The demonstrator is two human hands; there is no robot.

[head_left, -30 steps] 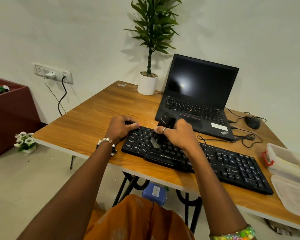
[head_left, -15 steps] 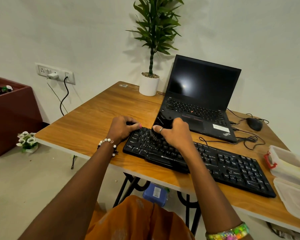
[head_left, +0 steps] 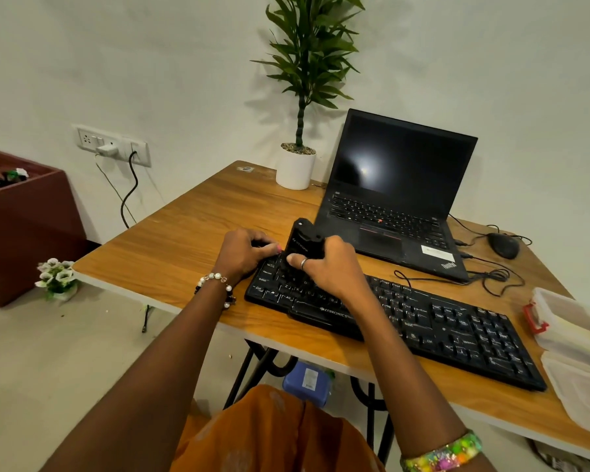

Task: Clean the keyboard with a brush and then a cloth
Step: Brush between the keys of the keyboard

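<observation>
Here the right hand (head_left: 334, 267) grips the light, stiff-bodied brush (head_left: 300, 247) around its middle, soft bristles on the keyboard's (head_left: 423, 321) left keys, while the left hand (head_left: 244, 252) holds that corner steady

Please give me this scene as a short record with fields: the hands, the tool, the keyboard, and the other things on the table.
right hand: grips the black brush, bristle end down on the keys
left hand: holds the left end of the keyboard
keyboard: black, lies along the front edge of the table
brush position: over the left part of the keyboard
laptop: open, screen dark, behind the keyboard
mouse: right of the laptop
plant pot: at the far edge
cloth: not seen
</observation>
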